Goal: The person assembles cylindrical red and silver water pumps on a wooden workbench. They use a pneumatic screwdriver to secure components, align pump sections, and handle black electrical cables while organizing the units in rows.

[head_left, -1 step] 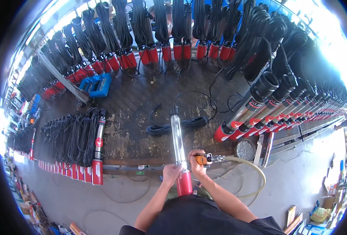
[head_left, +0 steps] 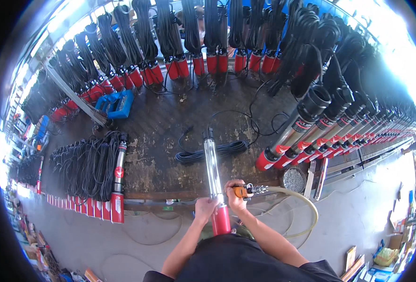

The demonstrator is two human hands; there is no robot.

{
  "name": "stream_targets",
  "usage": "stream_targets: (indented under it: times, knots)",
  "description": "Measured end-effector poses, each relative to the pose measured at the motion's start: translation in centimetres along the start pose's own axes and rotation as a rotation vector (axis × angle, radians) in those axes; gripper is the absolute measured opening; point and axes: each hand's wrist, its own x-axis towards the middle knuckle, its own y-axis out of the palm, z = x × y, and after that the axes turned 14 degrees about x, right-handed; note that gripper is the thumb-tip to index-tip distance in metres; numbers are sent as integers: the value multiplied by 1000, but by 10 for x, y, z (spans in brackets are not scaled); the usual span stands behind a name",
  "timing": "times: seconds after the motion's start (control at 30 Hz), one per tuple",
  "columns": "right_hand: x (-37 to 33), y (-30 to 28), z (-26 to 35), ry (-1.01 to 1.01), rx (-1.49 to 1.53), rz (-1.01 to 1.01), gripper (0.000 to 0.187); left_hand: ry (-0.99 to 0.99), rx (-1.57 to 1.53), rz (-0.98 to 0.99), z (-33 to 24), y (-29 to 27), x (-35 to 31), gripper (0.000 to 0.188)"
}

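The long submersible pump (head_left: 213, 174), a polished steel tube with a red base, lies lengthwise on the desk (head_left: 161, 155) with its red end overhanging the near edge; it looks rigid, heavy and slick, so the junction above the red base seems the surest hold. The left hand (head_left: 205, 207) is clamped there, and beside the pump the right hand (head_left: 235, 196) is closed around an orange air tool (head_left: 243, 190) on a pale hose (head_left: 302, 207).

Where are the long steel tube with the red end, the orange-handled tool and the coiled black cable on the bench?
long steel tube with red end (head_left: 213, 169), head view, on its shiny middle.
orange-handled tool (head_left: 240, 191), head view, on the orange grip.
coiled black cable (head_left: 227, 149), head view, on the bundle's right part.
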Motion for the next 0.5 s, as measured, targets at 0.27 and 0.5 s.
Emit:
stream_targets:
  times: [0.27, 0.5]
  knots:
    - [4, 16, 52, 54, -98, -155, 21, -26, 200, -154, -16, 4, -7, 46]
    - [4, -50, 12, 276, 22, -763, 42, 283, 373, -779, 27, 20, -6, 62]
